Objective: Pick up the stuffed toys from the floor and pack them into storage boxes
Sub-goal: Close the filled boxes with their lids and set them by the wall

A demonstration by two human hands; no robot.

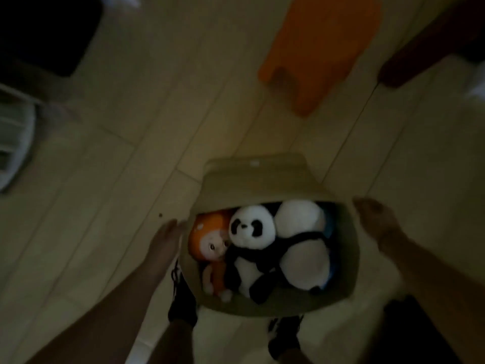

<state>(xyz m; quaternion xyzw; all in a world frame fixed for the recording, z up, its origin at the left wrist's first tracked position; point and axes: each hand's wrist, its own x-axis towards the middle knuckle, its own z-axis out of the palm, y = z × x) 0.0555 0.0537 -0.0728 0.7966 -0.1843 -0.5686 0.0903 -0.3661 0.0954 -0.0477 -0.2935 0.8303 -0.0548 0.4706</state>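
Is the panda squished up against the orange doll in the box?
Touching. In the head view the panda leans on the orange doll inside the box, with no gap between them.

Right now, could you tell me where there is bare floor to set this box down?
Bare floor lies left of the orange stool and ahead of the storage box. Inside the box, panda and doll crowd it.

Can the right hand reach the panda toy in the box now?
Probably yes: the right hand is beside the open box, and the panda toy lies on top, uncovered.
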